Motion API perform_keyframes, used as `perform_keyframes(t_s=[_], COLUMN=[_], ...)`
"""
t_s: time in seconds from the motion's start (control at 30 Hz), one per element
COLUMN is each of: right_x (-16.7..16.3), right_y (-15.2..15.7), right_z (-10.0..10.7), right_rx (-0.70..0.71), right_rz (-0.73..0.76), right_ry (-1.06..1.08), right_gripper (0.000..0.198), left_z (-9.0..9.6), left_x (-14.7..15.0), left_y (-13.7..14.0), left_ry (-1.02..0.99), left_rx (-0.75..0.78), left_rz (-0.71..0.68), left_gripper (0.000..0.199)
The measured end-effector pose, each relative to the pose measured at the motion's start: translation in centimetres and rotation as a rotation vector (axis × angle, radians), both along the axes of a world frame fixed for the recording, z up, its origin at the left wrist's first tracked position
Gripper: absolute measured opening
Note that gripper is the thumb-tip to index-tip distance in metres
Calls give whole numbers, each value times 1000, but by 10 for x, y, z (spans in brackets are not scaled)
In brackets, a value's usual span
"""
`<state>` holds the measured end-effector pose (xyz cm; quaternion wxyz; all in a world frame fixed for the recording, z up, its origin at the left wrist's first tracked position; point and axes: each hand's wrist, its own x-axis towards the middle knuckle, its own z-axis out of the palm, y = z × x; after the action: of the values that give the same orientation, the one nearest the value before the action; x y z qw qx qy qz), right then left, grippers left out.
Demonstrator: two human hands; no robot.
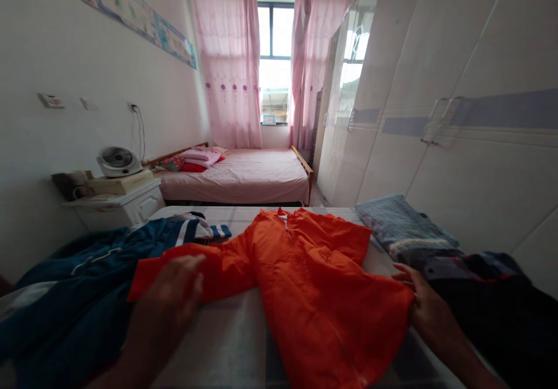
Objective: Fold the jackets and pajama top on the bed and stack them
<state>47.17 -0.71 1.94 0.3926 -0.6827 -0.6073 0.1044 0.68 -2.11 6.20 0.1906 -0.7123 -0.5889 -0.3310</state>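
Note:
An orange jacket (314, 272) lies spread flat on the near bed (226, 348), collar pointing away from me. My left hand (170, 296) rests flat on its left sleeve, fingers apart, blurred by motion. My right hand (421, 302) touches the jacket's right lower edge, fingers along the hem; whether it pinches the cloth I cannot tell. A dark blue jacket with white stripes (87, 284) is heaped just left of the orange sleeve.
A folded blue-grey checked cloth (401, 226) and dark clothes (483, 296) lie at the right against a white wardrobe (457, 145). Beyond are a pink-sheeted bed (244, 177), a white nightstand (122, 203) with a small fan (117, 161), and pink curtains.

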Motion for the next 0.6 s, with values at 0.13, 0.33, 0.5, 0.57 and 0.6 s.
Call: perform_keyframes(t_s=[0.13,0.33,0.5,0.57,0.6], right_x=[2,-24,-40,-41,-42], right_y=[-3,-13,-27,-33,-37], right_z=[-35,9,64,74,74], right_rx=[-5,-102,81,59,31], right_rz=[21,72,58,59,73], right_ry=[-45,217,30,-96,-153], right_gripper=[56,37,41,33,31], left_z=[-81,-101,-46,-21,-11], left_x=[83,167,135,99,80], left_y=[-48,-44,-12,-9,-10], left_ry=[295,338,182,47,-23], left_rx=[-13,68,-67,-108,-118], left_rz=[-470,-378,-239,-101,-49], left_gripper=[49,47,53,51,49])
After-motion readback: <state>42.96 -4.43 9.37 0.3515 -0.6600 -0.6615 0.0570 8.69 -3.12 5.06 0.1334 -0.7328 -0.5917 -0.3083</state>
